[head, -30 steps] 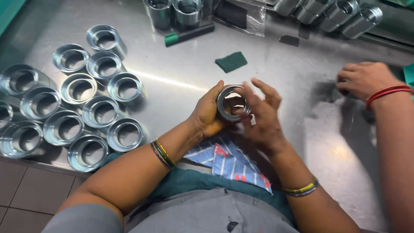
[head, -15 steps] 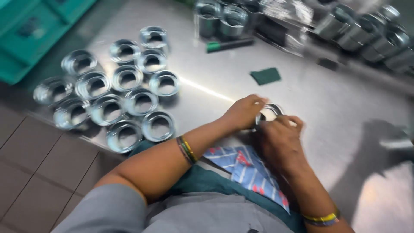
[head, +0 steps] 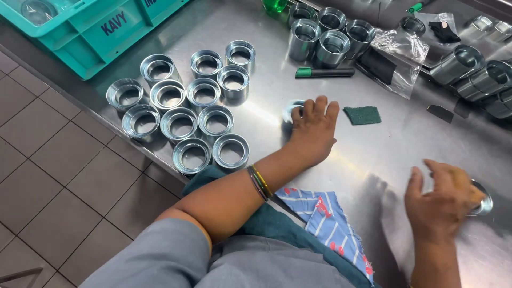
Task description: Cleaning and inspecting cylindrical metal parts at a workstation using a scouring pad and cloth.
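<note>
My left hand (head: pixel 312 130) lies stretched out on the steel table (head: pixel 394 144), its fingers over a shiny metal ring (head: pixel 292 109) that stands on the tabletop. This ring sits just right of a cluster of several like rings (head: pixel 184 114) standing on end. My right hand (head: pixel 440 200), blurred, curls over another metal ring (head: pixel 481 204) near the right edge of the view; only that ring's rim shows past the fingers. Both wrists wear bangles.
A teal plastic crate (head: pixel 90 32) stands at the far left. At the back are more metal cylinders (head: pixel 326 33), a green-capped marker (head: pixel 324 72), a clear plastic bag (head: pixel 397 56) and a green scouring pad (head: pixel 362 114). Further cylinders (head: pixel 474 72) lie on their sides at the right. A striped cloth (head: pixel 325 218) lies in my lap.
Both hands held one ring together in front of me. Now they have parted: the left carried the ring out onto the table, and the right swung right onto another ring.
</note>
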